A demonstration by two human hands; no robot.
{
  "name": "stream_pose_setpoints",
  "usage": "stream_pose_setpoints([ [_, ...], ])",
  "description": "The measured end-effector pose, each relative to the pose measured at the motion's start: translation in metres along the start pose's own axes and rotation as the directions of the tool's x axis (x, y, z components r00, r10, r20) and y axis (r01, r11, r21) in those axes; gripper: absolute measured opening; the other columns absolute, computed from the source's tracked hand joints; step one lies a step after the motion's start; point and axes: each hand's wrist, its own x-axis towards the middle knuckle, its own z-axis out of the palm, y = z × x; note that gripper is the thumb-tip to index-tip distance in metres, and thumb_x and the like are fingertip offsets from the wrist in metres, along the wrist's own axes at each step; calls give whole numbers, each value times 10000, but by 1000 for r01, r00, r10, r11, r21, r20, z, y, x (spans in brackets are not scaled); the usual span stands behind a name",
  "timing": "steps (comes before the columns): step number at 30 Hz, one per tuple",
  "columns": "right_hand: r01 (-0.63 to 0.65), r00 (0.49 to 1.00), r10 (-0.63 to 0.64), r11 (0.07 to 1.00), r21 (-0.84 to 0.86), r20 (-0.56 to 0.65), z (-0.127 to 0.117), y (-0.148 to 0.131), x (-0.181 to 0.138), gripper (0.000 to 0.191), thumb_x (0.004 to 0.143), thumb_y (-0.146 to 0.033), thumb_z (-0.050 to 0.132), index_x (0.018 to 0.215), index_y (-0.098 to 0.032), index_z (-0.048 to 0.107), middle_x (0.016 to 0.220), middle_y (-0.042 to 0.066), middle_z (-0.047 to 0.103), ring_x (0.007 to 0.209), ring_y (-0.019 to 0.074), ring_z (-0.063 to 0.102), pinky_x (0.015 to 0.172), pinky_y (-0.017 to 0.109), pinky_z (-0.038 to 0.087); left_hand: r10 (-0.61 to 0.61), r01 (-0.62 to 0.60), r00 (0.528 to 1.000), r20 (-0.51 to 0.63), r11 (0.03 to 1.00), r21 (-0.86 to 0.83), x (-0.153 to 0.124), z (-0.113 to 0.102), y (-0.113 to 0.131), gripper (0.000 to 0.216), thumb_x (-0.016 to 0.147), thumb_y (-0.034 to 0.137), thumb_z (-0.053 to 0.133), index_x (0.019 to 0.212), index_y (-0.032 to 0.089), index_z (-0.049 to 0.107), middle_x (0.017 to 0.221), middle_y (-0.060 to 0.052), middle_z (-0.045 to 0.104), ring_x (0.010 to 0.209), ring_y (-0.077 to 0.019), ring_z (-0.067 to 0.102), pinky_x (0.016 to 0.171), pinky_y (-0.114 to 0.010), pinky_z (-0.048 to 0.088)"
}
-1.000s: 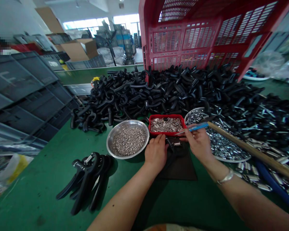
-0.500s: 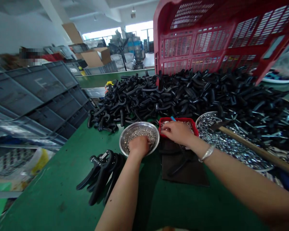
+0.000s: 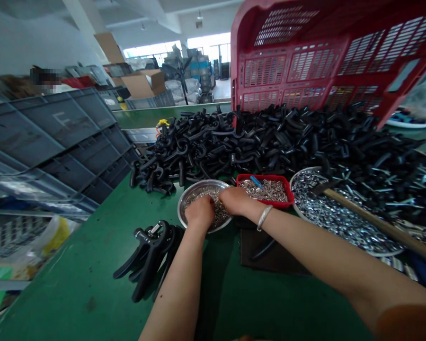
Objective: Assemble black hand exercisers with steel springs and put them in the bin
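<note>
My left hand [image 3: 200,211], fingers curled, is over the round metal bowl [image 3: 182,219] of small metal parts [image 3: 218,217]. At the bowl's right side my right hand [image 3: 236,201] is closed too, its fingertips close to the left ones. What either hand pinches is too small to make out. Just right of the bowl is a red tray [image 3: 291,201] of metal pins [image 3: 275,190], with a blue item [image 3: 256,182] lying in it. Below my right forearm, a black handle piece [image 3: 263,248] rests on a dark flat pad [image 3: 287,265].
Black spring hand grips [image 3: 151,258] lie at the left. Behind the bowls rises a heap of black handles [image 3: 270,137] beneath a red crate [image 3: 287,61]. A hammer [image 3: 372,220] lies across a plate of shiny parts [image 3: 333,218]. Grey crates [image 3: 57,128] stand left; a person is behind them.
My right hand has moved left from the red tray to the metal bowl, beside my left hand. The pins in the tray are uncovered now. My left hand has shifted slightly left.
</note>
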Motion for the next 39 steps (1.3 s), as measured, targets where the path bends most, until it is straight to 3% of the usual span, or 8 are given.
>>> stream_pose_setpoints([
  [8, 16, 974, 28, 981, 194, -223, -6, 33, -48, 217, 857, -244, 407, 923, -194, 607, 927, 29, 656, 860, 142, 585, 735, 255, 420, 131, -129, 989, 69, 991, -38, -9, -10, 7, 228, 782, 390, 475, 903, 295, 644, 926, -26, 672, 841, -210, 610, 695, -303, 452],
  [13, -156, 902, 247, 952, 264, -355, 6, 82, -122, 229, 841, -280, 420, 868, -184, 625, 854, 61, 645, 788, 183, 581, 712, 309, 433, 102, -103, 995, -14, 990, -94, -13, -9, 16, 225, 798, 392, 463, 884, 298, 648, 905, -13, 673, 830, -228, 604, 672, -319, 446],
  [15, -238, 881, 310, 944, 231, -359, 16, 97, -145, 236, 833, -271, 417, 850, -174, 631, 850, 81, 642, 788, 204, 579, 711, 328, 436, 194, -203, 979, -61, 956, -210, -20, -4, 28, 212, 805, 378, 468, 895, 298, 644, 897, 9, 672, 815, -196, 601, 686, -293, 442],
  [17, -261, 876, 332, 937, 233, -351, 26, 104, -160, 233, 830, -259, 415, 848, -172, 631, 853, 83, 642, 797, 209, 579, 721, 333, 439, 376, -381, 923, -78, 867, -321, -31, 5, 45, 189, 810, 353, 480, 896, 292, 637, 884, 36, 669, 798, -152, 595, 695, -247, 435],
  [19, -248, 874, 330, 934, 257, -356, 34, 105, -166, 230, 835, -255, 411, 857, -175, 626, 851, 76, 643, 807, 202, 578, 735, 327, 441, 520, -514, 851, -79, 790, -335, -44, 15, 63, 165, 808, 331, 493, 888, 286, 630, 884, 47, 661, 792, -133, 589, 683, -224, 428],
  [21, -236, 869, 325, 935, 267, -372, 40, 102, -167, 230, 843, -259, 407, 864, -179, 622, 850, 72, 641, 809, 194, 575, 741, 319, 442, 561, -560, 824, -80, 785, -266, -54, 24, 76, 157, 811, 321, 492, 886, 277, 623, 895, 36, 648, 790, -137, 584, 668, -228, 427],
  [33, -338, 849, 333, 939, 63, -410, 46, 89, -163, 229, 853, -224, 402, 866, -161, 622, 832, 76, 627, 781, 193, 559, 699, 282, 407, 538, -540, 841, -56, 827, -157, -59, 36, 83, 176, 827, 329, 451, 895, 255, 595, 860, 3, 614, 778, -152, 571, 672, -248, 418],
  [39, -243, 919, 173, 956, -165, -353, 38, 87, -162, 198, 789, -97, 447, 851, -147, 628, 813, 89, 623, 831, 211, 532, 704, 277, 383, 540, -551, 834, -109, 814, -185, -60, 39, 83, 176, 825, 323, 455, 888, 252, 603, 860, -1, 623, 788, -162, 570, 662, -253, 409],
])
